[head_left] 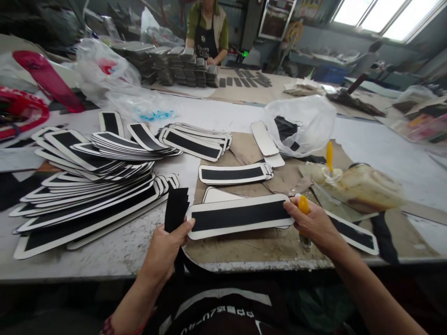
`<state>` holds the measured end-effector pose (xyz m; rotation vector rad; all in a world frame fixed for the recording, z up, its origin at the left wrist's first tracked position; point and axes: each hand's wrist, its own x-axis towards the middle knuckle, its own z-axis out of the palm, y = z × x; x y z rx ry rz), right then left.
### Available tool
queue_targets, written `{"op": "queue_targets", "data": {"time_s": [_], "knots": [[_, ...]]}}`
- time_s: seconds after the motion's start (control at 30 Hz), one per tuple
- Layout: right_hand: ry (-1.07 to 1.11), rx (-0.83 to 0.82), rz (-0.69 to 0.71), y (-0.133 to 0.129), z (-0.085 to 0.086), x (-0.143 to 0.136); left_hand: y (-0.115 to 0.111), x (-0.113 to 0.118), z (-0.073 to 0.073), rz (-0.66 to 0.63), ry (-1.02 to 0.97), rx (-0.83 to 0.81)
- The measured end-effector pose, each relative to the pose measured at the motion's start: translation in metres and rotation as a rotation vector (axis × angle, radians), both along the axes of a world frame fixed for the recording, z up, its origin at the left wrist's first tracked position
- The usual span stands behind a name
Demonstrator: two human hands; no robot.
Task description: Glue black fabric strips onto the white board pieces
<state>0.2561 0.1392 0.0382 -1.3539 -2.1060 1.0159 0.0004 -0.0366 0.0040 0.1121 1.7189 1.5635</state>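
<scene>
Held nearly level between the left grip (164, 249) and right grip (312, 221) above the worktop (122, 249): a long white-edged panel (240, 216), rounded at the corners, slightly bowed, with a broad black band. Upright in the left grip: black strips (176, 209), bunched, with staggered tops. Also in the right grip: a yellow-handled tool (303, 204), blurred below.

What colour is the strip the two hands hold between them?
Black with a white border, head view.

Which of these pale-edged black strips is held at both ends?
The strip front and centre: the left hand pinches one end, the right hand the other. No other strip spans both hands.
</scene>
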Motion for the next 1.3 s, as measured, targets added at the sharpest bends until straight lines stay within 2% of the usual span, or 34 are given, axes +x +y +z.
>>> {"op": "queue_targets", "data": {"time_s": [0.1, 0.4, 0.6, 0.73, 0.83, 1.0, 1.1, 1.2, 1.3], "knots": [[-0.045, -0.032, -0.006, -0.002, 0.000, 0.000, -0.001, 0.000, 0.000, -0.003, 0.026, 0.011], [-0.154, 0.101, -0.027, -0.008, 0.007, 0.002, -0.007, 0.000, -0.005, -0.131, 0.121, -0.009], [-0.121, 0.163, -0.022, -0.009, 0.005, 0.000, -0.002, 0.008, 0.009, -0.025, 0.004, -0.017], [-0.106, 0.156, -0.024, -0.010, 0.003, -0.004, 0.002, 0.012, 0.014, 0.110, -0.002, 0.004], [-0.092, 0.109, -0.027, -0.011, 0.003, -0.007, 0.004, 0.013, 0.014, 0.169, -0.058, 0.059], [-0.066, 0.051, -0.038, -0.009, 0.004, -0.009, 0.010, 0.014, 0.020, 0.142, -0.306, 0.267], [-0.055, 0.031, -0.051, -0.008, 0.004, -0.009, 0.014, 0.015, 0.022, 0.134, -0.338, 0.355], [-0.048, 0.036, -0.052, -0.008, 0.005, -0.009, 0.014, 0.015, 0.016, 0.117, -0.209, 0.222], [-0.051, 0.054, -0.048, -0.007, 0.005, -0.009, 0.013, 0.015, 0.008, 0.174, -0.076, 0.014]]}}
